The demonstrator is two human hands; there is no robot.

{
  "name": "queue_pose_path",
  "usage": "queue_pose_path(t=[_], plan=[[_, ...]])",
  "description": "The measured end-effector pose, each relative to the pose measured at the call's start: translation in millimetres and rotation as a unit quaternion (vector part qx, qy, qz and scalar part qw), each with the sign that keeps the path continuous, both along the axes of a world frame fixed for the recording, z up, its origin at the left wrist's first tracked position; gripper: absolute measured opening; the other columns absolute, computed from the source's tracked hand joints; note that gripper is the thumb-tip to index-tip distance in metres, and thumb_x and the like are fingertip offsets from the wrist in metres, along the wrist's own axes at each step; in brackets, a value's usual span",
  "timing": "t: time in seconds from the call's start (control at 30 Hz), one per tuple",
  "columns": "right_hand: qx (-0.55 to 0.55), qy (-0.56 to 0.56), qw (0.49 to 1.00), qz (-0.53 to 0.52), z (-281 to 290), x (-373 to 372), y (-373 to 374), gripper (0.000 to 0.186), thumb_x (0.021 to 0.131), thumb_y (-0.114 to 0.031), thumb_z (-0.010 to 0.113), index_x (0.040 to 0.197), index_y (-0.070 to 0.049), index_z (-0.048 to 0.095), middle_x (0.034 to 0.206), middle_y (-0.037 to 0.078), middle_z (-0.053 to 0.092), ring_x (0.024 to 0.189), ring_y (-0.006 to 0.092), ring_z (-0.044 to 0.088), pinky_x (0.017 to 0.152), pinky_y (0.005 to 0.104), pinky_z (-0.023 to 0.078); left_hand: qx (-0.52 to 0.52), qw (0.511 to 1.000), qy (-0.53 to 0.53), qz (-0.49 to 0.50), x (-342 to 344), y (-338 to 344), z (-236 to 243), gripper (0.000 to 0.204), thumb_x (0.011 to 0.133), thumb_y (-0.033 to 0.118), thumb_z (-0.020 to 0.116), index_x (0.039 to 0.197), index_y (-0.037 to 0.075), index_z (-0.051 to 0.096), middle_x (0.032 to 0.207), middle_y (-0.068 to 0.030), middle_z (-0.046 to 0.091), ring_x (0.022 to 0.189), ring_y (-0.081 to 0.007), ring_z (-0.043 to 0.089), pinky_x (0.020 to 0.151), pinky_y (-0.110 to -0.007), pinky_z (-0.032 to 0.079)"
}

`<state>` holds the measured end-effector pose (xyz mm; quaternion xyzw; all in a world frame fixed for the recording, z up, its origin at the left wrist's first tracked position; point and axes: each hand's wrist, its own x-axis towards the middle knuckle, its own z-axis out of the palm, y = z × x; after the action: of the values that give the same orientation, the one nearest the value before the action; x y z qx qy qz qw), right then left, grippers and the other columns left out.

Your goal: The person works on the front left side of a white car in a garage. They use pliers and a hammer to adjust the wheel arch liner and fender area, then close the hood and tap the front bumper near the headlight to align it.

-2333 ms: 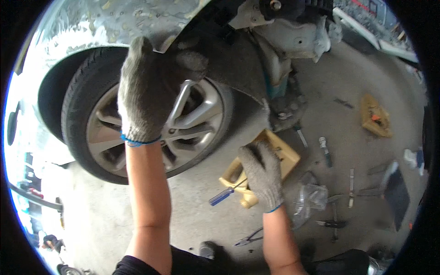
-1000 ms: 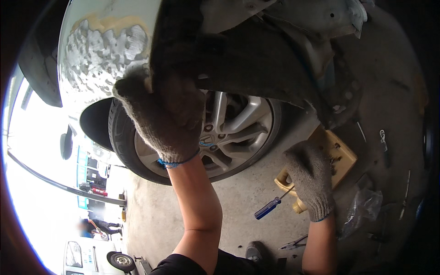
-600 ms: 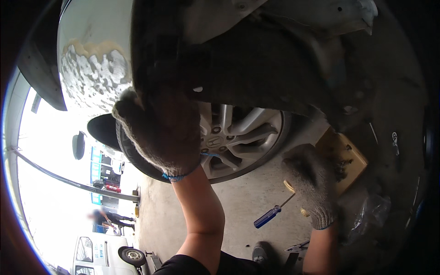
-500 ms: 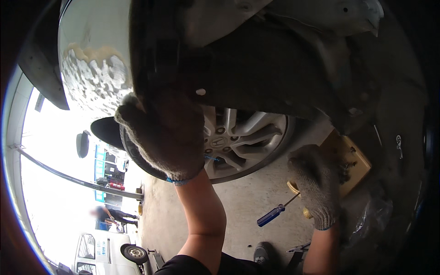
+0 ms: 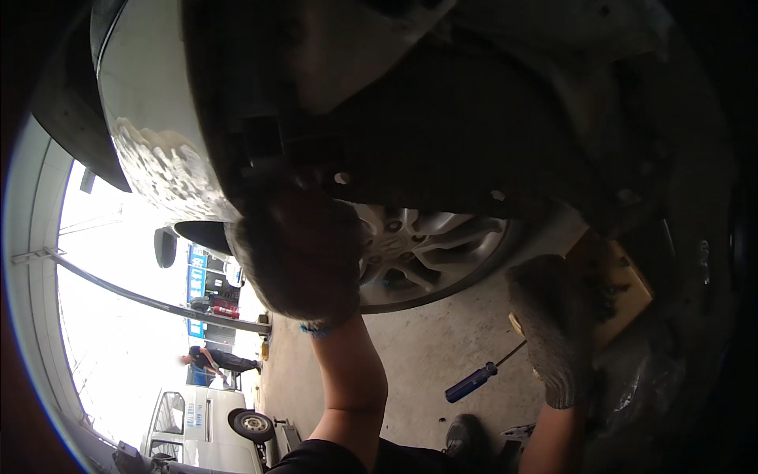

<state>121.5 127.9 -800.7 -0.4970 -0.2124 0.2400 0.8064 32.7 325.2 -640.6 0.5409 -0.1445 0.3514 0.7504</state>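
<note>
In the head view, my grey-knit-gloved left hand [image 5: 304, 257] is up by the black wheel-arch liner [image 5: 450, 142]; my gloved right hand [image 5: 545, 328] is at the yellow plastic box [image 5: 634, 294], meeting the blue-handled screwdriver's [image 5: 471, 382] shaft. I can't tell whether either grips.

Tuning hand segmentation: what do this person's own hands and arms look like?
Left hand: greyish knit glove, blue edging at the cuff. Right hand: similar glove, in shadow. Left arm: short black sleeve, forearm bare. Right sleeve not visible.

one fisheye view looks down from the person's head, near the grey-knit-gloved left hand [image 5: 302, 257], with a boxy white van [image 5: 212, 433] far off, lower left.
</note>
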Motion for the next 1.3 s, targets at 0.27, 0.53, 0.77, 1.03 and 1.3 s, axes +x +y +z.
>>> queue_pose_path(t=[0.27,0.53,0.77,1.03,1.3], plan=[[-0.01,-0.054,0.99,-0.128,27,5,0,0.021,0.096,-0.02,0.067,0.101,0.001,0.065,0.089,0.009,0.066,0.074,0.0135,0.064,0.066,0.0291,0.053,0.451,0.79,0.404,0.095,-16,-69,-40,0.064,0.087,0.041,0.073,0.133,-0.001,0.055,0.111,-0.0147,0.065,0.095,-0.0246,0.07,0.079,-0.036,0.061],[0.134,0.028,0.986,-0.093,67,-5,6,0.052,0.103,-0.042,0.046,0.135,-0.001,0.05,0.094,0.008,0.066,0.085,0.0138,0.065,0.079,0.0317,0.055,0.237,0.772,0.585,0.074,-50,-116,-9,0.039,0.091,0.016,0.072,0.122,-0.001,0.056,0.103,-0.0149,0.069,0.088,-0.0197,0.071,0.077,-0.032,0.06],[0.059,-0.31,0.947,-0.056,55,-57,12,0.054,0.102,-0.036,0.053,0.144,-0.002,0.049,0.139,0.022,0.056,0.126,0.0307,0.058,0.104,0.0496,0.049,0.396,0.688,0.574,0.2,-69,-120,-8,0.042,0.086,0.015,0.074,0.121,0.001,0.056,0.11,-0.0131,0.065,0.097,-0.0214,0.067,0.08,-0.034,0.057],[-0.1,-0.414,0.903,-0.062,88,42,-18,0.035,0.099,-0.023,0.063,0.129,-0.006,0.06,0.1,0.011,0.07,0.08,0.019,0.069,0.079,0.038,0.059,0.187,0.883,0.371,0.216,-20,-82,20,0.038,0.098,0.011,0.063,0.131,-0.004,0.053,0.117,-0.0159,0.066,0.098,-0.0197,0.071,0.076,-0.03,0.062],[-0.003,-0.418,0.908,-0.037,91,14,58,0.03,0.094,-0.016,0.065,0.122,-0.004,0.061,0.093,0.01,0.068,0.083,0.0209,0.069,0.075,0.0373,0.059,0.305,0.835,0.268,0.37,-45,-40,17,0.029,0.093,0.003,0.068,0.12,-0.002,0.057,0.109,-0.0114,0.067,0.095,-0.0168,0.068,0.08,-0.031,0.06]])
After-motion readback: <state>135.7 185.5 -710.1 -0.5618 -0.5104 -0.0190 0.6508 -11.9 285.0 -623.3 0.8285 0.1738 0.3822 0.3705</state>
